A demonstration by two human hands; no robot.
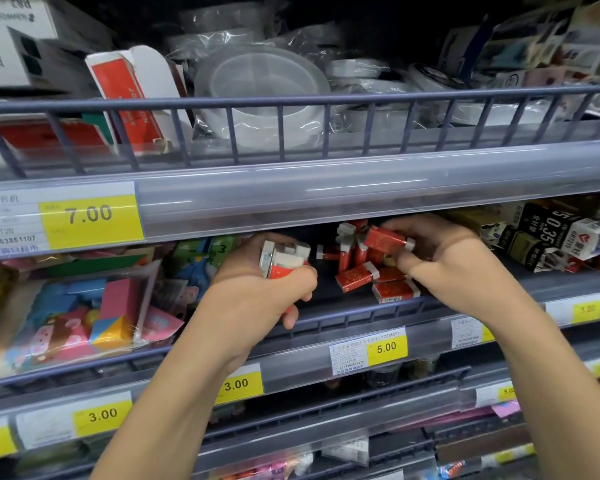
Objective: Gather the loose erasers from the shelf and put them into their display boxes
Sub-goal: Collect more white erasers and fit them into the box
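Note:
Several loose erasers [359,277] in red sleeves with white ends lie in a heap on the dark middle shelf [326,317], some flat, some on end. My left hand [257,289] grips a bunch of these erasers [281,259] just left of the heap. My right hand [444,261] reaches in from the right and pinches one red eraser [387,240] above the heap. A red and white open carton [132,98], possibly a display box, leans tilted on the shelf above.
The upper shelf's rail and clear price strip [326,188] overhang the heap closely. Packs of coloured toy erasers [84,317] lie to the left, black and white pen refill boxes [548,237] to the right. A low fence [361,317] runs along the shelf front. Tape rolls [260,95] sit above.

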